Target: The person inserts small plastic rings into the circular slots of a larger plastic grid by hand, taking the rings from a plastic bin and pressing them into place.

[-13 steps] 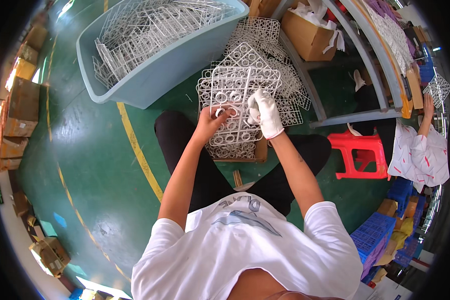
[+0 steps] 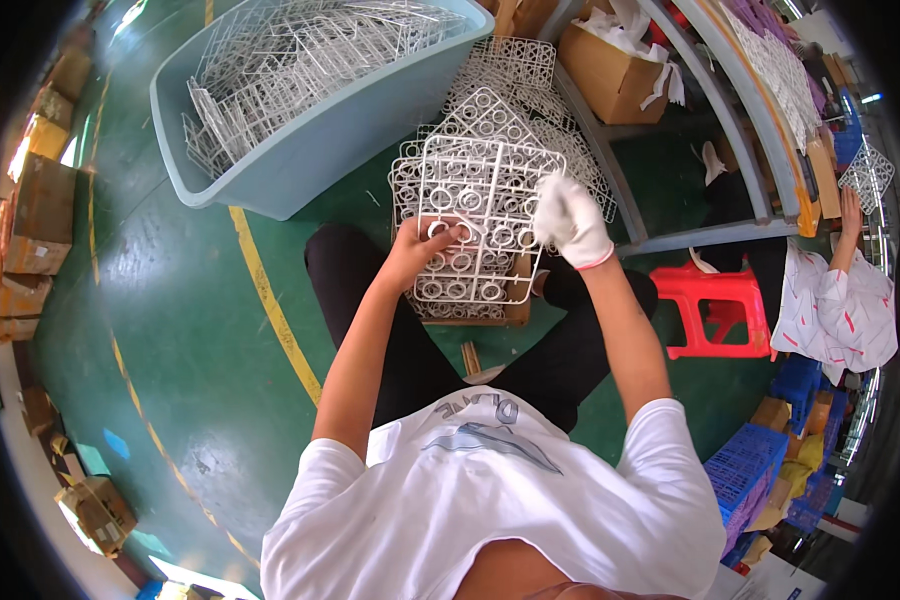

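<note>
My bare left hand grips the left part of a white plastic sprue frame, thumb on top. Rows of small rings sit in its grid. Beside the frame's right edge is my right hand, in a white glove, fingers curled and slightly blurred. Whether it holds a loose ring or the frame's edge is hidden. Under the frame, between my legs, stands a cardboard box with loose white rings in it. More ring frames lie stacked just beyond.
A large light-blue tub at the far left holds many white grids. To the right are a grey metal rack, an open carton and a red stool. Another person's hand is at the far right near a white grid.
My gloved right hand has moved from the middle of the frame to the right, out to its edge. The left hand keeps its hold, and the frame has shifted only slightly.
</note>
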Action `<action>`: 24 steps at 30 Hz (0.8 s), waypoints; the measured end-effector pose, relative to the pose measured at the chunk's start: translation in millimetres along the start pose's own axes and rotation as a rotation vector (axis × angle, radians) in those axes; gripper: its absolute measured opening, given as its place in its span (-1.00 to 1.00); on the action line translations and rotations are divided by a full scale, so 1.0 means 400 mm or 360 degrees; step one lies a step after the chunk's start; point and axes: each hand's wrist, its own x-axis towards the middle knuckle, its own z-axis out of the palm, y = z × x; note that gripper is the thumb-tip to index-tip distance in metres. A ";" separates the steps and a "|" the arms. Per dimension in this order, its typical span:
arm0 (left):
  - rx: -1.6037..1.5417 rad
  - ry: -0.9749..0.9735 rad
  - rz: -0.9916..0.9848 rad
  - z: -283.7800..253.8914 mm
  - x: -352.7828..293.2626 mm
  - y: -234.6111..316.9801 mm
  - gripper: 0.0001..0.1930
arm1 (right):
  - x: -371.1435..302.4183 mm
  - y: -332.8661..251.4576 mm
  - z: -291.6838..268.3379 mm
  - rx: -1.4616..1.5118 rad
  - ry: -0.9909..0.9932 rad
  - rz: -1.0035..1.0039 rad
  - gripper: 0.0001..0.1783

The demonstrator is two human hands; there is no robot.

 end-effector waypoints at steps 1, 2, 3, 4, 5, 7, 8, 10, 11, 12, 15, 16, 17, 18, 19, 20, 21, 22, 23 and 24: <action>-0.0051 0.0024 0.0004 -0.001 0.001 -0.001 -0.79 | 0.010 -0.018 -0.001 0.0234 0.0082 0.0078 -0.58; -0.0102 0.0046 0.0008 -0.002 0.002 -0.002 -0.79 | 0.020 -0.037 0.000 0.0467 0.0164 0.0157 -0.56; -0.0135 0.0103 0.0041 0.001 -0.002 -0.006 -0.80 | 0.014 -0.034 0.015 -0.0181 0.0422 0.0058 -0.57; -0.0133 0.0095 0.0042 0.006 -0.001 -0.004 -0.80 | 0.014 -0.017 0.017 -0.0509 0.0641 0.0270 -0.60; -0.0136 0.0132 0.0079 0.009 0.000 -0.004 -0.80 | 0.014 0.017 0.031 -0.0792 0.0758 0.0183 -0.64; -0.0080 0.0149 0.0129 0.005 -0.002 -0.006 -0.80 | -0.005 0.042 0.055 -0.1850 0.0788 -0.0004 -0.77; -0.0080 0.0155 0.0126 0.002 -0.002 -0.009 -0.80 | -0.007 0.046 0.051 -0.2511 0.0546 -0.0145 -0.84; 0.0001 0.0111 0.0151 0.003 0.003 -0.013 -0.79 | 0.016 0.059 0.074 -0.2756 0.0549 0.0104 -0.85; 0.0006 0.0101 0.0175 0.009 0.006 -0.015 -0.78 | 0.023 0.090 0.058 -0.2358 0.0641 0.0106 -0.82; 0.0005 0.0091 0.0175 0.012 0.007 -0.015 -0.78 | 0.025 0.080 0.037 -0.2361 0.0651 0.0108 -0.82; -0.0141 0.0134 0.0118 -0.012 -0.004 -0.017 -0.81 | 0.024 0.043 0.004 0.0598 0.0186 0.0651 -0.71; -0.0144 0.0130 0.0117 -0.009 -0.006 -0.008 -0.81 | 0.017 0.027 -0.003 0.0493 0.0142 0.0689 -0.64; -0.0340 0.0210 0.0024 -0.005 -0.009 0.005 -0.81 | 0.006 0.023 -0.023 0.0548 -0.0049 0.0633 -0.60; -0.0537 0.0288 -0.0070 -0.003 -0.011 0.013 -0.82 | -0.005 0.020 -0.041 0.0600 -0.0240 0.0576 -0.56; -0.0498 0.0303 -0.0013 -0.015 -0.008 0.006 -0.81 | -0.006 0.008 -0.039 -0.0013 -0.0180 0.0756 -0.52; -0.0347 0.0196 0.0013 -0.023 -0.012 0.010 -0.82 | -0.008 -0.006 -0.007 -0.0380 -0.0078 0.0918 -0.57; -0.0303 0.0217 0.0018 -0.031 -0.011 0.000 -0.81 | 0.000 -0.011 0.033 -0.0634 0.0115 0.0885 -0.60; -0.0263 0.0230 0.0022 -0.032 -0.010 -0.011 -0.80 | 0.005 -0.010 0.073 -0.0891 0.0318 0.0843 -0.62; -0.0264 0.0224 0.0024 -0.021 -0.006 -0.005 -0.80 | 0.006 0.010 0.078 -0.0988 0.0396 0.0686 -0.70; -0.0234 0.0260 0.0059 -0.010 -0.004 0.000 -0.79 | 0.010 0.030 0.083 -0.1092 0.0477 0.0597 -0.79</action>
